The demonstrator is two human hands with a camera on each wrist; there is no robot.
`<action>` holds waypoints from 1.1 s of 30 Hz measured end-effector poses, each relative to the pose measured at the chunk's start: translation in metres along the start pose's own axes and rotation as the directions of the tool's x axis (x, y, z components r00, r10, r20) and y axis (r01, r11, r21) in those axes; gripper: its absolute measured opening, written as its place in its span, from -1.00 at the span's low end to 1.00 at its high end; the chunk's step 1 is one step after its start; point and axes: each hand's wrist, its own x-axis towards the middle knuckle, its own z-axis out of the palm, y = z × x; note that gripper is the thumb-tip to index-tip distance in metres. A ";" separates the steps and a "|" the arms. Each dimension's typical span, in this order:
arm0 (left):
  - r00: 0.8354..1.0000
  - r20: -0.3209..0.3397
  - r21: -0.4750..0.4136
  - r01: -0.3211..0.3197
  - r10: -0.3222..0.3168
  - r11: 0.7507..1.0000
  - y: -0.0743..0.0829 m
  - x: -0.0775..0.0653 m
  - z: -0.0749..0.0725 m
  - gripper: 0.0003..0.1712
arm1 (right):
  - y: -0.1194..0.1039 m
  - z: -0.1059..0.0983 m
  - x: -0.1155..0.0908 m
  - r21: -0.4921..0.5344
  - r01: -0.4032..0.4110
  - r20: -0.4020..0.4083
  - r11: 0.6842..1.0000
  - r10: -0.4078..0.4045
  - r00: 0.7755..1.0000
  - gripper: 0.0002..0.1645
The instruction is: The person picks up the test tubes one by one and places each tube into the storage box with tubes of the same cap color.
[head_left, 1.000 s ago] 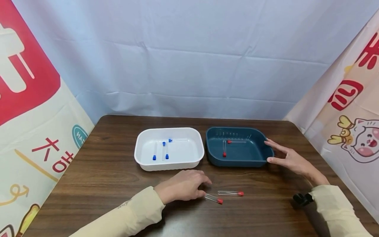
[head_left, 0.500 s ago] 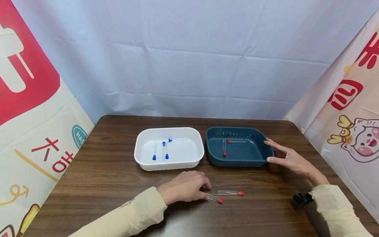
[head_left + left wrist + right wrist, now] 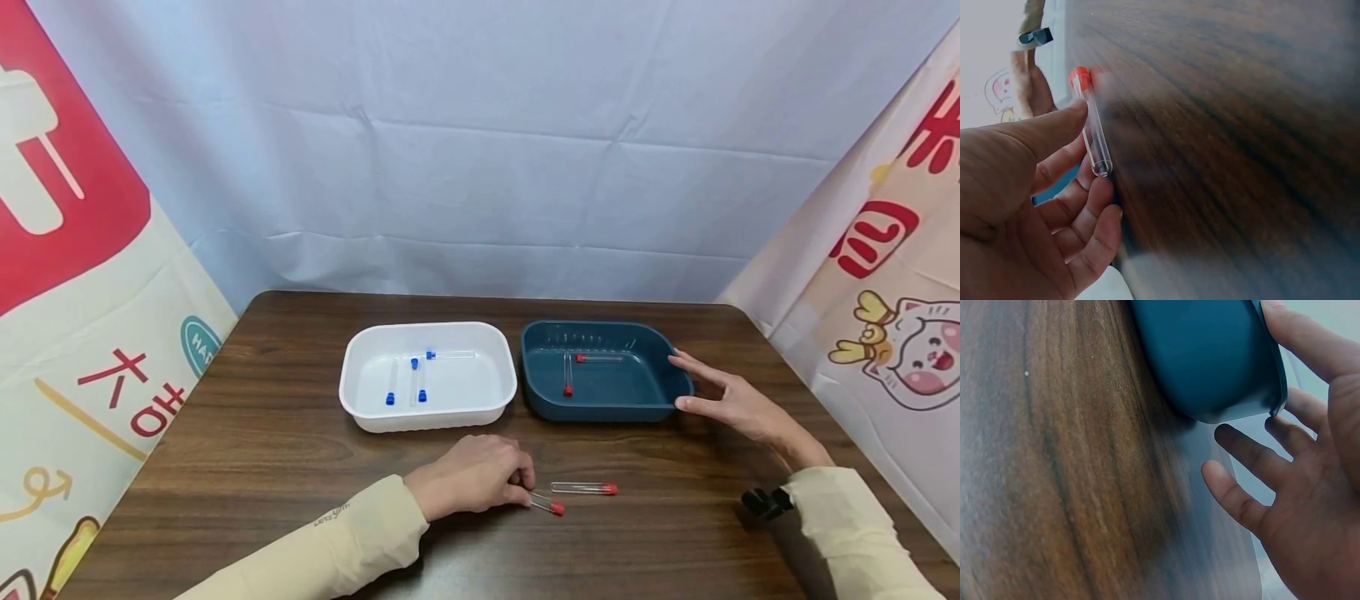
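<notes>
My left hand (image 3: 480, 473) is low over the table, pinching a clear test tube with a red cap (image 3: 557, 507). In the left wrist view its thumb lies along the test tube (image 3: 1099, 140), with the fingers curled behind. A second red-capped test tube (image 3: 583, 488) lies just beyond, on the table. My right hand (image 3: 738, 405) touches the right end of the dark blue tray (image 3: 600, 412), fingers spread and thumb near the corner. Two red-capped test tubes (image 3: 567, 379) lie inside that tray. The right wrist view shows the thumb at the rim of the tray (image 3: 1210, 356).
Left of the blue tray stands a white tray (image 3: 427, 421) holding several blue-capped test tubes (image 3: 450, 356). Both trays sit on a brown wooden table (image 3: 285, 433). A pale cloth (image 3: 480, 192) hangs behind. A black device (image 3: 765, 504) is at the right wrist.
My left hand has shifted slightly right along the red-capped test tube, covering more of its clear part. The right hand and both trays stay in place.
</notes>
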 end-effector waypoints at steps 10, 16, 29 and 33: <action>0.999 0.008 -0.039 0.037 -0.037 0.999 -0.004 -0.006 -0.001 -0.82 | -0.001 0.000 0.000 0.010 0.002 0.004 1.000 -0.002 1.000 -0.12; 0.998 0.017 -0.059 0.067 -0.066 0.996 -0.005 -0.011 -0.003 -0.80 | 0.000 0.000 -0.001 -0.006 0.002 0.005 1.000 -0.002 1.000 -0.13; 0.981 0.016 -0.114 0.196 -0.195 0.974 -0.006 -0.022 -0.005 -0.74 | 0.000 -0.001 0.000 -0.004 -0.013 0.001 1.000 0.013 1.000 -0.12; 0.965 0.010 -0.118 0.261 -0.262 0.958 -0.003 -0.025 -0.006 -0.72 | 0.001 -0.001 0.000 0.000 -0.014 0.001 1.000 0.014 1.000 -0.12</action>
